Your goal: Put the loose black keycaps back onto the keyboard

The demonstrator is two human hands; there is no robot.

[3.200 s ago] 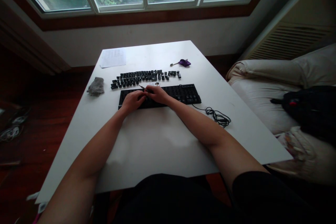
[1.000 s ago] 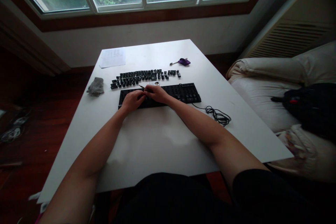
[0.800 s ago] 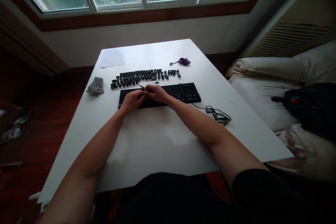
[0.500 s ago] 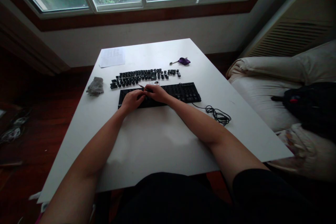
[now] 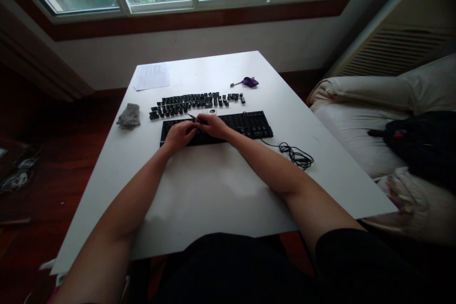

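Observation:
A black keyboard (image 5: 249, 126) lies across the middle of the white table (image 5: 213, 190). Both hands rest on its left half, fingers curled and meeting. My right hand (image 5: 213, 126) pinches a thin dark stick-like tool (image 5: 193, 117) whose tip points up and left. My left hand (image 5: 180, 135) is closed beside it, knuckles up; what its fingers hold is hidden. Just behind the keyboard, several loose black keycaps (image 5: 195, 102) are laid out in rows. A small white ring-shaped thing (image 5: 212, 111) sits between keycaps and keyboard.
The keyboard's black cable (image 5: 295, 156) coils to the right. A grey cloth (image 5: 128, 116) lies at the left, a sheet of paper (image 5: 152, 76) at the far left corner, a purple brush-like thing (image 5: 248, 82) at the far right. A sofa with a dark bag (image 5: 420, 147) stands right.
Almost nothing: both hands stay together on the keyboard's left half with the tool. The view has drifted slightly, so the table sits a little higher in the picture.

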